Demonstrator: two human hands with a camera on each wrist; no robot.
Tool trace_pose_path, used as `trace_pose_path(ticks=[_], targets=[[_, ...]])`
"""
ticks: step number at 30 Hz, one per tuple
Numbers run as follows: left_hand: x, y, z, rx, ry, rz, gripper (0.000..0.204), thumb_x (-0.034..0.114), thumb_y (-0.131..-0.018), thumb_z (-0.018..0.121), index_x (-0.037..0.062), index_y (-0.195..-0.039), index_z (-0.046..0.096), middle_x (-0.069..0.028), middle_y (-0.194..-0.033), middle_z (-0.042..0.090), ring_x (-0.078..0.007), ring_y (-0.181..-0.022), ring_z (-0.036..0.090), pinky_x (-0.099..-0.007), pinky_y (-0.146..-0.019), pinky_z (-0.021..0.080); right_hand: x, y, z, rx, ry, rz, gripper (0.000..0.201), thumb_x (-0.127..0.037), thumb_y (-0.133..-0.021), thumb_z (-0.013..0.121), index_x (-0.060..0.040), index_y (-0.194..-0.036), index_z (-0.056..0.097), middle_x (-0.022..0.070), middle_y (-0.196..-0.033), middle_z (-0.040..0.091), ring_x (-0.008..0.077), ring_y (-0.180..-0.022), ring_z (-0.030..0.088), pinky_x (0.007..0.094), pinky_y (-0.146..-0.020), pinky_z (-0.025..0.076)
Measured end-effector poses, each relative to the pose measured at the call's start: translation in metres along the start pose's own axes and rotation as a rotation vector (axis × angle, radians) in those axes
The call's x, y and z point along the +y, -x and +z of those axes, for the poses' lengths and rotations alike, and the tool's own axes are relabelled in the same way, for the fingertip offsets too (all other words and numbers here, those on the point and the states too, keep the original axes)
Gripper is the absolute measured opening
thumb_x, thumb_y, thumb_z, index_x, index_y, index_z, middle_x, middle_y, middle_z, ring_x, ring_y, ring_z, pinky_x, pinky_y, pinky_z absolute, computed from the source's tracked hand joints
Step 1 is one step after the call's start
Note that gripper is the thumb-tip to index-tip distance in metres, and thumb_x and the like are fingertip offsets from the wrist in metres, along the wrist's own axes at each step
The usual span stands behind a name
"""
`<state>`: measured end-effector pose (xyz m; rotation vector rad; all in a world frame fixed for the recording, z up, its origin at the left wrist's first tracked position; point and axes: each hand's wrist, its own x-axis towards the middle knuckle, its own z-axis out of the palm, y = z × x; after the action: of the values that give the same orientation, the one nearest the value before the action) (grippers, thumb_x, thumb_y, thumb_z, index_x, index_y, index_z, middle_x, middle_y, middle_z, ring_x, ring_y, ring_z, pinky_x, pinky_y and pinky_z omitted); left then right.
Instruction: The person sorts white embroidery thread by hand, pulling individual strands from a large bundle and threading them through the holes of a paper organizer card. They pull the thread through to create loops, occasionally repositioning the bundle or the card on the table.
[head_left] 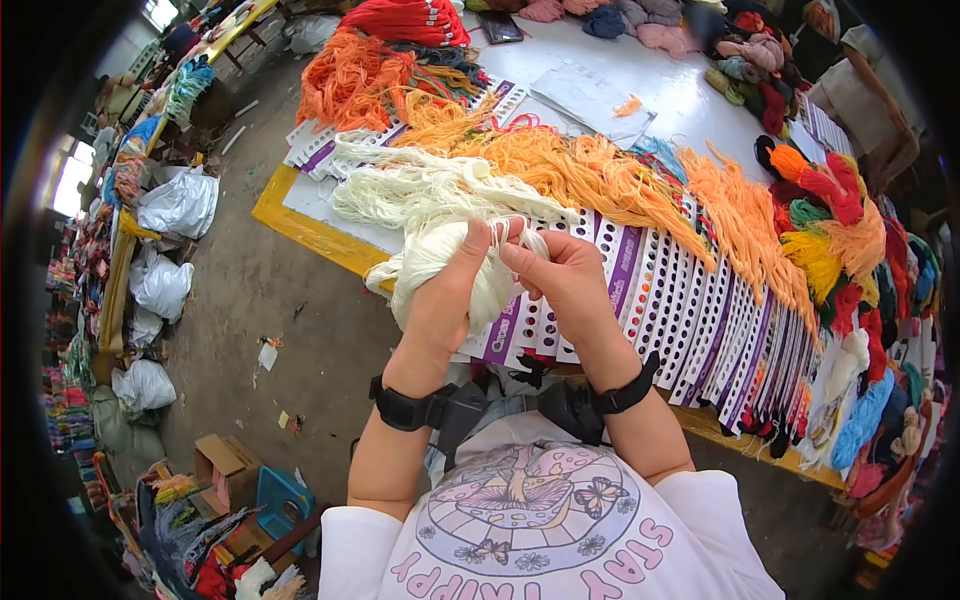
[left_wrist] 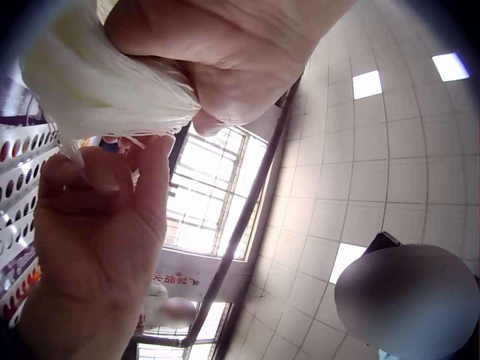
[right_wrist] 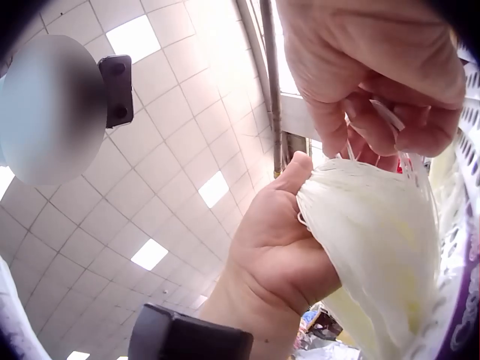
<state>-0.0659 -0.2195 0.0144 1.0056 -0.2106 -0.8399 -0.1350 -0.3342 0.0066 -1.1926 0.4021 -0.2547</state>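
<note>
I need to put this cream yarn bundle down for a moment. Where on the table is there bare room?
The clearest bare patch is the white tabletop at the far side, between the paper sheets and the dark yarn balls. Nearer the hands, punched cards and orange yarn cover everything. The left hand grips the cream yarn bundle; the right hand pinches its strands.

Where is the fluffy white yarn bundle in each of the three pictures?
Head view: the white yarn bundle is at the centre, gripped by the left hand, with the right hand pinching strands at its top.
Left wrist view: top left, under the thumb.
Right wrist view: lower right.
Shared landmark: the white punched cards, at the left edge and the right edge.
</note>
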Motion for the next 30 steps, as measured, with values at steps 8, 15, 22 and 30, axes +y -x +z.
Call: trace_pose_path(ticks=[8,15,22,30], targets=[[0.004,0.002,0.001,0.016,0.105,0.008,0.034,0.026,-0.09,0.048,-0.0036,-0.106,0.053,-0.0111,-0.1,0.058,-0.0169,-0.089,0.057,-0.0297,-0.076,0.048,0.0,0.001,-0.001,0.023,-0.092,0.008,0.015,-0.013,-0.075,0.066,-0.0019,-0.086,0.064,-0.0043,-0.065,0.056,0.0005,-0.052,0.042,0.0156,-0.046,0.032],[0.001,0.0,-0.003,0.098,0.178,-0.016,0.037,0.028,-0.088,0.052,-0.0035,-0.107,0.051,-0.0121,-0.102,0.056,-0.0184,-0.094,0.056,-0.0311,-0.079,0.047,0.009,0.0,-0.005,0.037,-0.204,0.026,0.011,-0.015,-0.077,0.064,-0.0051,-0.082,0.063,-0.0035,-0.06,0.053,0.0023,-0.049,0.043,0.0167,-0.046,0.033],[0.005,0.002,0.001,0.115,0.163,-0.038,0.041,0.035,-0.089,0.047,-0.0012,-0.107,0.051,-0.0097,-0.102,0.056,-0.0172,-0.094,0.054,-0.0315,-0.08,0.046,0.01,-0.001,-0.003,0.046,-0.236,0.024,0.014,-0.019,-0.08,0.062,-0.0053,-0.078,0.062,-0.0035,-0.056,0.051,0.003,-0.048,0.043,0.017,-0.046,0.034],[0.004,0.001,-0.003,0.095,0.207,-0.038,0.039,0.029,-0.088,0.052,-0.0033,-0.109,0.05,-0.012,-0.105,0.056,-0.018,-0.096,0.055,-0.0304,-0.081,0.047,0.003,0.001,-0.001,0.023,-0.134,0.006,0.017,-0.019,-0.08,0.063,-0.0026,-0.081,0.064,-0.0024,-0.058,0.053,0.0039,-0.05,0.045,0.0166,-0.049,0.035]])
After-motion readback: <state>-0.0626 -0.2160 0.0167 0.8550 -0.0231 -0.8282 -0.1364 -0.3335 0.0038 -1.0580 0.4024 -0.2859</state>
